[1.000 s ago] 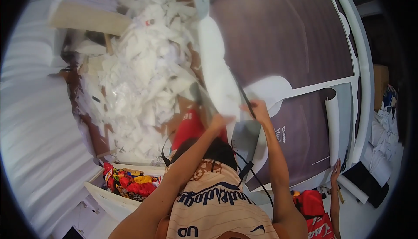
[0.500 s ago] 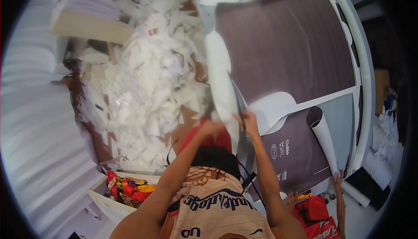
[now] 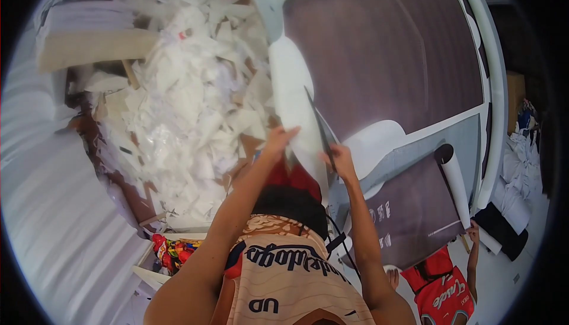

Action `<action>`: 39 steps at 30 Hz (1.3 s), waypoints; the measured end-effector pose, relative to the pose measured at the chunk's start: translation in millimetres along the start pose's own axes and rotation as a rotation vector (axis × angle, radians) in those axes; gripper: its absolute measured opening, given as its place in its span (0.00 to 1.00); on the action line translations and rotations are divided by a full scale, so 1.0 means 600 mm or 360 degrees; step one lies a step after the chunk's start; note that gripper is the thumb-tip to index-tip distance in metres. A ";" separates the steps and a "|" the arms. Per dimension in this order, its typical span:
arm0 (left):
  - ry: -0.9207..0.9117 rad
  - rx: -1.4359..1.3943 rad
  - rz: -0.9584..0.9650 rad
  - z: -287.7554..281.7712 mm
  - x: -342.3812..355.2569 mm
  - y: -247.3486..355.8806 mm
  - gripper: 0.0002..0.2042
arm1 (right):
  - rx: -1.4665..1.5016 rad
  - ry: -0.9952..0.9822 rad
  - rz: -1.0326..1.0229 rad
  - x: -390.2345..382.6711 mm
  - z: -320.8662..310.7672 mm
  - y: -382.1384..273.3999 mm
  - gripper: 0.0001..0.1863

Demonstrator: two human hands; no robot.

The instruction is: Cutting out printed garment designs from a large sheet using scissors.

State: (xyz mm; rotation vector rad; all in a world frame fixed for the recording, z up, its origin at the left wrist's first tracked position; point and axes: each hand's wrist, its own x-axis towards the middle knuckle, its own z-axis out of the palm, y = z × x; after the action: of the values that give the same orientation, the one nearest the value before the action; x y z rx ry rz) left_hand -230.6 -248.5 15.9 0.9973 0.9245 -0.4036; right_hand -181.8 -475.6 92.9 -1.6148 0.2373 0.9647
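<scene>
Since half a second ago the white strip [image 3: 294, 111] has been lifted higher and the hands raised with it. At the left, a heap of white scraps [image 3: 189, 100] is spread over the floor. The strip's lower end is pinched by the left hand [image 3: 278, 141], fingers closed on it. Just beside it, a dark blade [image 3: 320, 129] is gripped in the closed right hand [image 3: 339, 162], along the brown sheet's [image 3: 391, 58] left edge. The strip is best kept taut and the blade steady.
</scene>
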 end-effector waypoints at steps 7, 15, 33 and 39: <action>-0.0141 0.0033 -0.0146 -0.015 0.028 0.011 0.14 | -0.0213 -0.0048 0.0008 0.078 0.023 -0.071 0.13; -0.0071 0.0075 -0.0109 0.009 0.015 0.037 0.11 | -0.0050 0.0049 -0.0122 0.161 0.072 -0.105 0.12; -0.0268 0.0563 0.0034 -0.026 0.061 -0.006 0.07 | 0.0490 0.0303 -0.0071 0.252 0.177 -0.246 0.19; 0.0003 0.0307 0.0032 -0.191 0.138 0.001 0.09 | 0.0243 0.0393 -0.0724 0.198 0.181 -0.188 0.21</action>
State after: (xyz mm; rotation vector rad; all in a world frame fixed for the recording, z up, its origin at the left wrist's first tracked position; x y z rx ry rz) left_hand -237.1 -141.8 -76.2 1.1816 0.8882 -0.4817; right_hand -84.8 -304.4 94.7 -1.5538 0.1001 0.3911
